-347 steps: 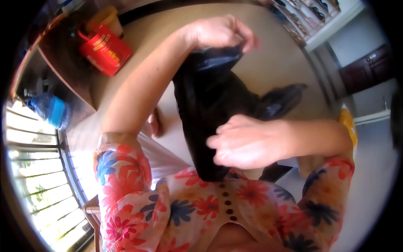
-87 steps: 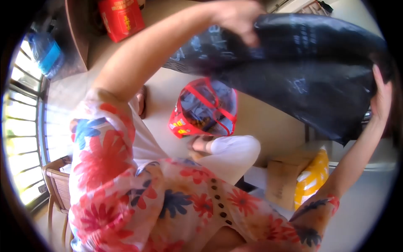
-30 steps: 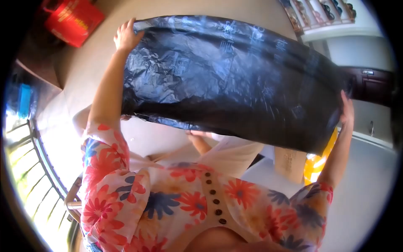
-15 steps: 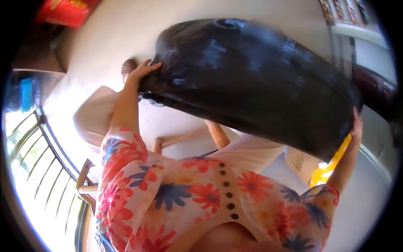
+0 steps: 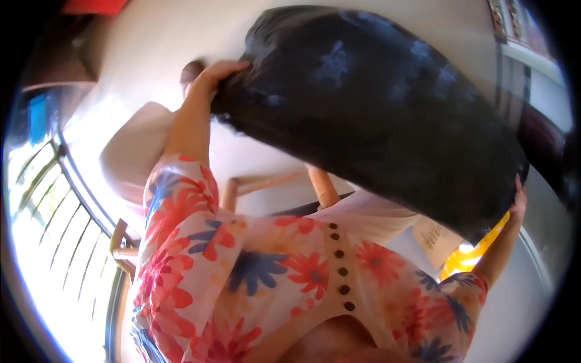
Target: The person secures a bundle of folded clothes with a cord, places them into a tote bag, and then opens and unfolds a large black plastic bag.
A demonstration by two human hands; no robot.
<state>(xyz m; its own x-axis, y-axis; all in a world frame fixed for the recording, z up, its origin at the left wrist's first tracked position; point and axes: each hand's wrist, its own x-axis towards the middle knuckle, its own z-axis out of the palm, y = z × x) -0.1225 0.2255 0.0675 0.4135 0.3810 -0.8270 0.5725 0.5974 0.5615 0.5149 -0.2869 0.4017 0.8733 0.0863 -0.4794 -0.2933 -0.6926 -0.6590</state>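
Note:
A large black plastic bag [image 5: 375, 121], stuffed and bulging, with pale blue-white marks on its surface, is stretched between my two hands in front of me. My left hand [image 5: 227, 71] grips its left end near the upper corner. At the lower right end, my right hand [image 5: 519, 199] holds the bag's edge, with some fingers hidden behind it. The bag slopes down from left to right, and its contents cannot be seen.
A cardboard box [image 5: 434, 242] with writing and a yellow-and-white item [image 5: 475, 251] sit below the bag's right end. Wooden furniture legs [image 5: 230, 193] stand beneath it. To the left are a pale rounded block [image 5: 133, 151] and a metal railing [image 5: 66, 224].
Both ends of the black bag have shifted right. Its left end has risen with my left hand, while the right end has dropped slightly, so it slopes more.

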